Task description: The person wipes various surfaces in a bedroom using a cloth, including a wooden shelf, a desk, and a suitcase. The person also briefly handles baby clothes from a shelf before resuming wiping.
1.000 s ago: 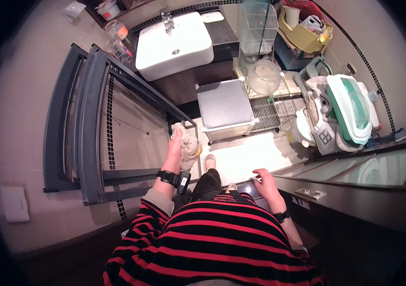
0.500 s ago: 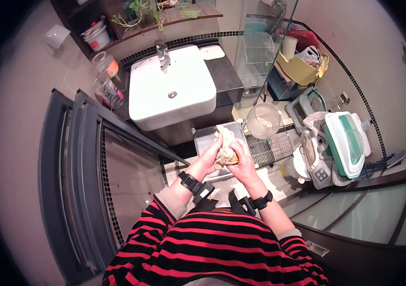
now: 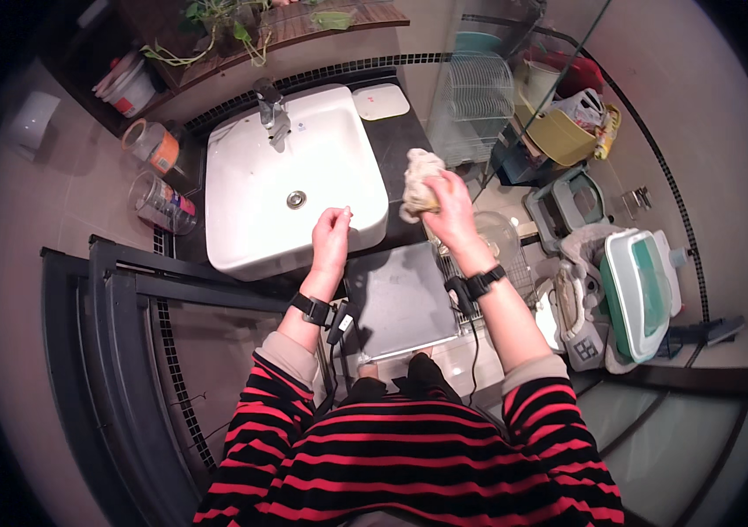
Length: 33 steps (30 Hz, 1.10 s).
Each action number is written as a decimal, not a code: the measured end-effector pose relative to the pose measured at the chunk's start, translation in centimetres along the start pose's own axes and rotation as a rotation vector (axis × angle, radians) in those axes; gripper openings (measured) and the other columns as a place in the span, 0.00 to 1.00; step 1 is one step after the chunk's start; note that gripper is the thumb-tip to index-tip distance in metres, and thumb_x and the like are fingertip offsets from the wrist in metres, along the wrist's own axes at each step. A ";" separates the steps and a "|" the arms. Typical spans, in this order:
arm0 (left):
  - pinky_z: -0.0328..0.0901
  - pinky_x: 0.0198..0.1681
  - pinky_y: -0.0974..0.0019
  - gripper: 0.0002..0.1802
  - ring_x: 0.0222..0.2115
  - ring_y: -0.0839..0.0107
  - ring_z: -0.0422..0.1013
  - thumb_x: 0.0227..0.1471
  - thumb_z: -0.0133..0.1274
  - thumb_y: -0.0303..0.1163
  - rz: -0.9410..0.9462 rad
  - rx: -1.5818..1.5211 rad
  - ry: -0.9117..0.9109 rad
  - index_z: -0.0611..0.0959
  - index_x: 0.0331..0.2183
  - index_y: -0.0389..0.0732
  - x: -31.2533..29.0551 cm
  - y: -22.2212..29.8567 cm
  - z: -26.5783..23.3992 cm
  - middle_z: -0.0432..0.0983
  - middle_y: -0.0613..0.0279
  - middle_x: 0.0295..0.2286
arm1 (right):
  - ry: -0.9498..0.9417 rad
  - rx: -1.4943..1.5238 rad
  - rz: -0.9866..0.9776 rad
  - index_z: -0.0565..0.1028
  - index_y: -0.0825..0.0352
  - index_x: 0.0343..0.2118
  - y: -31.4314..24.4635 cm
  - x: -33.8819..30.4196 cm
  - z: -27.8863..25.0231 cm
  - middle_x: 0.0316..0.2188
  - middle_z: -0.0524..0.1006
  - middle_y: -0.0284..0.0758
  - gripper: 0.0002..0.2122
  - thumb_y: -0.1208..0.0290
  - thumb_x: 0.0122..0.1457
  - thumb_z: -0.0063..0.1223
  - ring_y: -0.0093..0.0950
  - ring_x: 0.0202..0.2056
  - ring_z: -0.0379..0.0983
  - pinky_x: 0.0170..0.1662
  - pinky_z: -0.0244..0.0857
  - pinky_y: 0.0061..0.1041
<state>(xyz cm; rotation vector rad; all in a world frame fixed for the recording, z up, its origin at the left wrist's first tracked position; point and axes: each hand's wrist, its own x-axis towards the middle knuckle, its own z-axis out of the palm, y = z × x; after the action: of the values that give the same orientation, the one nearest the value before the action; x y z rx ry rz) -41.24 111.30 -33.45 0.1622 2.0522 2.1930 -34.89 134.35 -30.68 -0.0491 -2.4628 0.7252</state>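
Note:
My right hand (image 3: pixel 454 213) is closed around a crumpled off-white cloth (image 3: pixel 418 178), lifted in front of the dark counter right of the sink. A bit of yellow shows by the fingers; I cannot tell what it is. Just above the front right rim of the white sink (image 3: pixel 242 211) is my left hand (image 3: pixel 331 239), apart from the cloth. Its fingers are pressed together, and whether anything small is between them is hidden. Below both hands lies a grey rectangular tray (image 3: pixel 396 303).
A faucet (image 3: pixel 269 110) stands behind the basin, with clear jars (image 3: pixel 161 203) to its left. On the right are a glass panel, a wire rack (image 3: pixel 479 92), a round translucent tub (image 3: pixel 499 235) and a green-and-white litter box (image 3: pixel 642 294). A dark door frame (image 3: pixel 106 290) stands at left.
Both hands held the cloth together over the tray. They have since parted and moved up toward the sink, the cloth staying in my right hand. The view has shifted closer to the sink.

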 end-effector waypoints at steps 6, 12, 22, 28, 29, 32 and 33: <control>0.64 0.34 0.55 0.21 0.27 0.52 0.70 0.55 0.48 0.43 0.002 0.769 0.125 0.76 0.22 0.34 6.2 -2.3 1.9 0.73 0.47 0.23 | -0.511 -0.285 0.057 0.64 0.49 0.57 6.0 3.7 11.1 0.64 0.52 0.37 0.20 0.59 0.61 0.42 0.38 0.65 0.46 0.62 0.42 0.50; 0.66 0.27 0.52 0.23 0.23 0.51 0.71 0.55 0.46 0.45 0.111 1.278 0.085 0.79 0.18 0.38 6.4 -4.6 4.9 0.73 0.51 0.21 | -0.524 -0.303 -0.213 0.63 0.52 0.58 11.7 13.8 15.9 0.63 0.54 0.38 0.21 0.59 0.60 0.43 0.39 0.64 0.48 0.63 0.42 0.48; 0.64 0.23 0.56 0.18 0.19 0.56 0.69 0.53 0.49 0.40 0.152 1.325 0.184 0.77 0.17 0.41 7.1 -5.0 4.9 0.70 0.58 0.17 | -0.546 -0.386 -0.205 0.58 0.53 0.60 15.3 30.5 25.2 0.64 0.50 0.38 0.22 0.58 0.63 0.37 0.42 0.64 0.45 0.62 0.44 0.48; 0.64 0.23 0.55 0.18 0.19 0.55 0.69 0.53 0.49 0.40 0.099 1.313 0.171 0.76 0.16 0.41 6.8 -5.1 4.8 0.70 0.56 0.17 | -0.454 -0.374 -0.231 0.63 0.60 0.56 13.5 24.2 23.1 0.62 0.52 0.45 0.22 0.60 0.59 0.42 0.46 0.62 0.48 0.61 0.47 0.46; 0.65 0.23 0.55 0.19 0.19 0.54 0.70 0.53 0.49 0.40 0.104 1.313 0.173 0.77 0.15 0.41 6.9 -5.0 4.8 0.71 0.55 0.17 | -0.448 -0.359 -0.238 0.63 0.61 0.56 12.9 22.0 22.0 0.62 0.53 0.46 0.22 0.60 0.59 0.42 0.46 0.62 0.49 0.61 0.47 0.46; 0.66 0.24 0.54 0.20 0.19 0.54 0.70 0.53 0.48 0.41 0.127 1.320 0.179 0.78 0.15 0.40 6.5 -4.8 4.8 0.72 0.54 0.18 | -0.471 -0.306 -0.255 0.64 0.61 0.55 11.1 14.9 18.0 0.62 0.53 0.47 0.22 0.60 0.59 0.45 0.47 0.62 0.48 0.62 0.45 0.45; 0.67 0.25 0.55 0.20 0.20 0.53 0.71 0.53 0.48 0.42 0.102 1.339 0.168 0.80 0.17 0.40 6.5 -4.7 4.8 0.74 0.53 0.19 | -0.458 -0.280 -0.258 0.65 0.61 0.55 10.3 12.3 16.7 0.61 0.54 0.47 0.22 0.61 0.58 0.46 0.47 0.62 0.48 0.63 0.45 0.45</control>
<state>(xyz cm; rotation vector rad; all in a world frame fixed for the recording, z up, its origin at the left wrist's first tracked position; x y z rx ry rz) -46.70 117.42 -37.95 0.1945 3.2341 0.5019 -55.34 137.29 -41.18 0.3600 -2.9141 0.2977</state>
